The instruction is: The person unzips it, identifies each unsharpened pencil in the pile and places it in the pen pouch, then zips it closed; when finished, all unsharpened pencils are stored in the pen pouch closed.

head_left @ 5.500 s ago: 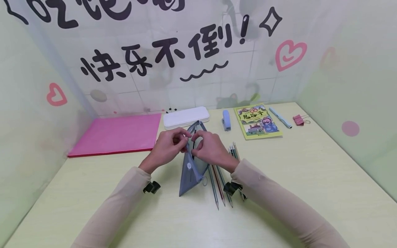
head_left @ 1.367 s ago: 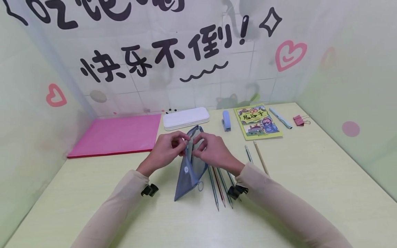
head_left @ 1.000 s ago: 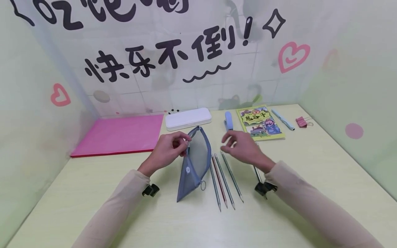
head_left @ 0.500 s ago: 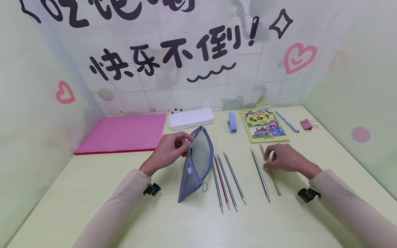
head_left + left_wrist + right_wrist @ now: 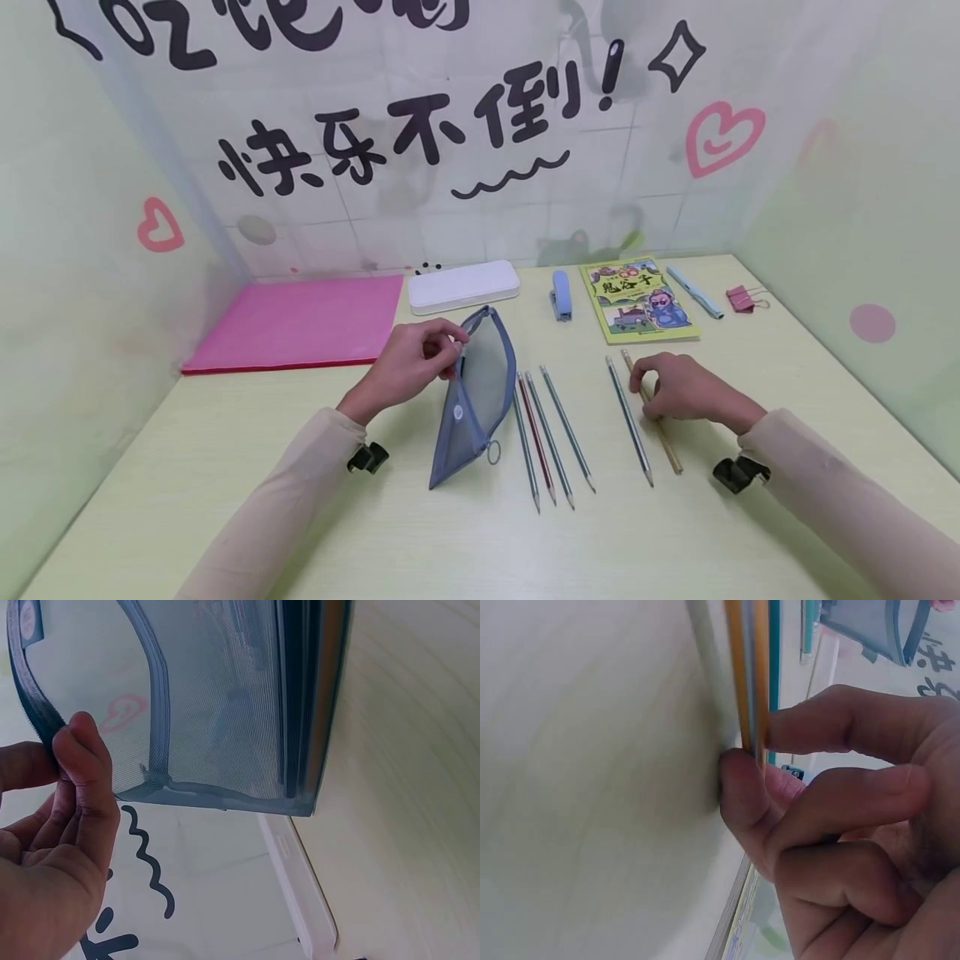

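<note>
1. Right hand (image 5: 678, 393): fingertips (image 5: 742, 780) pinching tan pencil (image 5: 667, 442) against table (image 5: 750, 350).
2. Tan pencil: flat, long axis running away from body, tip nearest; right of pouch (image 5: 476, 396), well apart, blue pencil (image 5: 630, 421) just beside.
3. Left hand (image 5: 412, 367): farther off, gripping pouch rim, mouth held open.
4. Between: three pencils (image 5: 551, 437) beside pouch.

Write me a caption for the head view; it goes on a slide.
Left hand holds a blue mesh pencil pouch open while right hand pinches a wooden pencil on the table.
</note>
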Available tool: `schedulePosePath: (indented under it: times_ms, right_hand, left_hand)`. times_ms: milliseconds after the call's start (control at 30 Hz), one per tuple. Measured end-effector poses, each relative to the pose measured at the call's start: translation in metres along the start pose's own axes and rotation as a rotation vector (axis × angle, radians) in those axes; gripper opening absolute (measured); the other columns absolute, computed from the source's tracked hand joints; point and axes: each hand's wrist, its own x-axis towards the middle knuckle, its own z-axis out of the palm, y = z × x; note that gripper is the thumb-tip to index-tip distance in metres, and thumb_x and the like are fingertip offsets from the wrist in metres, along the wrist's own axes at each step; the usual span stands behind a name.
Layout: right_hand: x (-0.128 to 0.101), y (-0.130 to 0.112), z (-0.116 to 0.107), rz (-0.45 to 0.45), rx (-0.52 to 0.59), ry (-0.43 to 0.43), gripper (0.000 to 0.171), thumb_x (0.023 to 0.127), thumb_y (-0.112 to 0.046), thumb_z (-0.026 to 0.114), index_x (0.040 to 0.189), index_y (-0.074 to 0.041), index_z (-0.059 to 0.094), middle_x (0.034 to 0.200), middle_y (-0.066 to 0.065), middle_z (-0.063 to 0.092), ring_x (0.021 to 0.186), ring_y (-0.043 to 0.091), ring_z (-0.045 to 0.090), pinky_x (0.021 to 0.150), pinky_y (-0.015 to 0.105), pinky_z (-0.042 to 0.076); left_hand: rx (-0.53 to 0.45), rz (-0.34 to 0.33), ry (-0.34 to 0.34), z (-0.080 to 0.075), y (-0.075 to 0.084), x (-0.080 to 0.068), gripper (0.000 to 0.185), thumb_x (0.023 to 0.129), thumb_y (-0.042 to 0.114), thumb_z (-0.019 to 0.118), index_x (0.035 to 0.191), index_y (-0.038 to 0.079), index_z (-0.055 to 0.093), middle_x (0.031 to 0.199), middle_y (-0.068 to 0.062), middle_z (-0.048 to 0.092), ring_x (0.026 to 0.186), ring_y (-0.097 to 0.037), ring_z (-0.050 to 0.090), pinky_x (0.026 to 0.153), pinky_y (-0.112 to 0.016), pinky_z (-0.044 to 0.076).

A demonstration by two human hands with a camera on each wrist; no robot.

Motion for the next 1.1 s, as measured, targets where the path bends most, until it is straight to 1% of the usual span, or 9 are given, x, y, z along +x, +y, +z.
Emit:
schedulePosePath:
  times_ms: [133,233,433,500,533,700,767,933,1100]
  right_hand:
    - [-0.001,-0.004,-0.005,-0.026,0.051,0.030,0.033,0.076,-0.006,0.073,0.109,-0.005,0.066,0.077,0.006,0.070,0.066,0.015,0.059,0.057,0.030,0.046]
    - [0.001,-0.017,-0.009,-0.072,0.093,0.062,0.037,0.077,-0.004,0.070,0.113,-0.004,0.065,0.082,0.008,0.072,0.070,0.018,0.062,0.059,0.030,0.047]
    - [0.016,-0.064,-0.008,-0.185,0.183,0.112,0.043,0.078,-0.002,0.067,0.120,-0.009,0.064,0.081,0.006,0.071,0.074,0.024,0.066,0.057,0.028,0.047]
    - [0.022,-0.081,-0.007,-0.205,0.236,0.125,0.042,0.078,-0.003,0.067,0.120,-0.012,0.064,0.081,0.006,0.071,0.069,0.023,0.065,0.056,0.028,0.047]
    - [0.025,-0.088,-0.005,-0.209,0.261,0.134,0.041,0.079,-0.003,0.068,0.119,-0.013,0.063,0.081,0.006,0.071,0.067,0.022,0.063,0.056,0.028,0.046]
    - [0.038,-0.116,0.003,-0.200,0.390,0.155,0.040,0.081,-0.007,0.069,0.120,-0.016,0.062,0.082,0.007,0.072,0.064,0.019,0.058,0.055,0.029,0.045]
    - [0.043,-0.122,0.006,-0.201,0.425,0.167,0.040,0.082,-0.009,0.069,0.121,-0.016,0.062,0.081,0.007,0.073,0.065,0.020,0.059,0.056,0.029,0.045]
    - [0.053,-0.133,0.019,-0.215,0.525,0.231,0.041,0.083,-0.009,0.069,0.122,-0.012,0.061,0.080,0.008,0.074,0.062,0.018,0.058,0.055,0.028,0.044]
    - [0.054,-0.143,0.036,-0.199,0.568,0.236,0.038,0.084,-0.011,0.071,0.120,-0.016,0.062,0.084,0.008,0.074,0.069,0.021,0.063,0.060,0.027,0.046]
  left_hand:
    - [-0.010,0.016,-0.007,0.000,0.000,0.000,0.016,0.098,0.009,0.059,0.110,0.003,0.069,0.074,-0.009,0.069,0.068,-0.026,0.071,0.068,-0.041,0.061]
    - [-0.009,0.018,-0.013,0.001,0.000,0.001,0.016,0.099,0.009,0.059,0.110,0.003,0.069,0.074,-0.010,0.069,0.066,-0.021,0.070,0.068,-0.041,0.061]
    - [0.014,0.002,-0.013,0.001,0.001,0.001,0.017,0.099,0.010,0.059,0.111,0.005,0.069,0.074,-0.008,0.069,0.069,-0.024,0.071,0.067,-0.037,0.061]
    - [0.027,0.001,-0.011,0.001,0.001,0.002,0.016,0.099,0.010,0.059,0.111,0.005,0.069,0.074,-0.007,0.069,0.068,-0.023,0.071,0.065,-0.034,0.060]
    - [0.030,0.001,-0.012,0.001,0.001,0.003,0.016,0.098,0.010,0.060,0.111,0.006,0.069,0.073,-0.007,0.069,0.068,-0.022,0.070,0.066,-0.036,0.060]
    - [0.044,0.004,-0.015,0.002,0.002,0.006,0.016,0.098,0.011,0.060,0.111,0.007,0.069,0.072,-0.005,0.068,0.065,-0.015,0.068,0.064,-0.032,0.058]
    - [0.041,-0.002,-0.016,0.003,0.002,0.006,0.017,0.098,0.011,0.060,0.111,0.007,0.069,0.072,-0.005,0.068,0.065,-0.015,0.068,0.065,-0.034,0.059]
    - [0.023,-0.007,-0.021,0.004,0.003,0.006,0.017,0.099,0.011,0.060,0.112,0.006,0.069,0.074,-0.007,0.068,0.067,-0.020,0.069,0.071,-0.047,0.061]
    - [0.030,-0.018,-0.014,0.007,0.003,0.006,0.017,0.099,0.012,0.058,0.111,0.007,0.069,0.076,-0.008,0.070,0.067,-0.018,0.069,0.069,-0.045,0.061]
